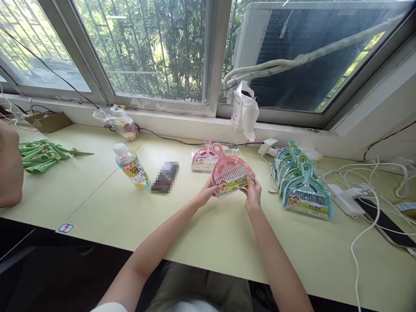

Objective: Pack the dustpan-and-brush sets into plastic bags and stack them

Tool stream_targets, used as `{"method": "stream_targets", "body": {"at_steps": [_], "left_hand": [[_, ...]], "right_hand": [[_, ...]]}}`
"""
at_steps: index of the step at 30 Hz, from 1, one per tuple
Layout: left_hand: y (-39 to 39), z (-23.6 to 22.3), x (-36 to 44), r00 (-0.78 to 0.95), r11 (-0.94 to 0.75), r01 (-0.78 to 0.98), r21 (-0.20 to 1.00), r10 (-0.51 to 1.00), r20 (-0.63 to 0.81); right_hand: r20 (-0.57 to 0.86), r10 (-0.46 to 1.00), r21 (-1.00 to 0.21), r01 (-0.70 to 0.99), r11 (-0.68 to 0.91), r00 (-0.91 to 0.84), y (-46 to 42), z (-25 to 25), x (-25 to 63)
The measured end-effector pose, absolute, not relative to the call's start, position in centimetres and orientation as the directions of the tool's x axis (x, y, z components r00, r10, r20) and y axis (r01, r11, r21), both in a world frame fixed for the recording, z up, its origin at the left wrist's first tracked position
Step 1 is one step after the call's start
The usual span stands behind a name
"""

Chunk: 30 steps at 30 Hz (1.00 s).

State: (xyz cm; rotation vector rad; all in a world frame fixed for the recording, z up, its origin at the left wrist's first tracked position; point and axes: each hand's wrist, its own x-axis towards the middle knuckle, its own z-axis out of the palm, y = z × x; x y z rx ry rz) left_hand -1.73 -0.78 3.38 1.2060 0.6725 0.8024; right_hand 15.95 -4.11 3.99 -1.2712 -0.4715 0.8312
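Between my two hands I hold a pink dustpan and brush set (230, 170) in clear wrapping, tilted up above the table. My left hand (208, 193) grips its lower left corner, and my right hand (252, 190) closes on the lower right edge. Just behind it on the table lies another pink dustpan set (205, 158), partly covered by the held one. To the right, several teal dustpan sets (305, 190) in clear wrapping lie overlapping in a row, handles pointing away from me.
A drink bottle (132, 168) and a blurred-out dark object (165, 177) stand left of my hands. Green cone-shaped items (45, 156) lie farther left beside another person's arm (9, 164). On the right are a white power strip (347, 200), tangled cables and a phone (386, 223).
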Motion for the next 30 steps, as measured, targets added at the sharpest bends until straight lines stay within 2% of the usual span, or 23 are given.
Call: {"method": "stream_targets", "body": {"at_steps": [4, 7, 10, 13, 15, 19, 23, 30], "left_hand": [[-0.8, 3.0, -1.7, 0.613, 0.181, -0.198, 0.963, 0.79, -0.022], [-0.5, 2.8, -1.8, 0.593, 0.189, -0.221, 0.957, 0.805, -0.022], [0.1, 3.1, -2.2, 0.53, 0.212, -0.262, 0.941, 0.847, -0.043], [0.4, 4.0, -2.9, 0.486, 0.226, -0.28, 0.933, 0.872, -0.066], [0.3, 4.6, -3.3, 0.502, 0.218, -0.259, 0.941, 0.862, -0.062], [-0.4, 5.1, -2.9, 0.542, 0.206, -0.238, 0.949, 0.839, -0.046], [-1.1, 4.8, -2.0, 0.594, 0.224, -0.248, 0.942, 0.804, -0.034], [-3.1, 3.9, -0.3, 0.65, 0.316, -0.296, 0.901, 0.759, -0.052]], "right_hand": [[-0.099, 0.732, -0.971, -0.227, 0.077, 0.674, -3.9, 3.8, 16.5], [-0.068, 0.77, -0.955, -0.264, 0.133, 0.635, -3.7, 3.8, 16.4], [-0.022, 0.876, -0.904, -0.383, 0.188, 0.482, -3.6, 4.1, 15.8], [0.017, 0.969, -0.886, -0.446, 0.129, 0.246, -3.7, 4.4, 15.2], [0.009, 0.982, -0.894, -0.438, 0.093, 0.19, -3.8, 4.4, 14.9], [-0.001, 0.96, -0.904, -0.411, 0.119, 0.28, -3.9, 4.2, 14.8], [-0.025, 0.958, -0.901, -0.421, 0.102, 0.287, -3.9, 4.5, 15.3], [-0.017, 0.936, -0.9, -0.412, 0.139, 0.352, -3.9, 4.4, 15.8]]}}
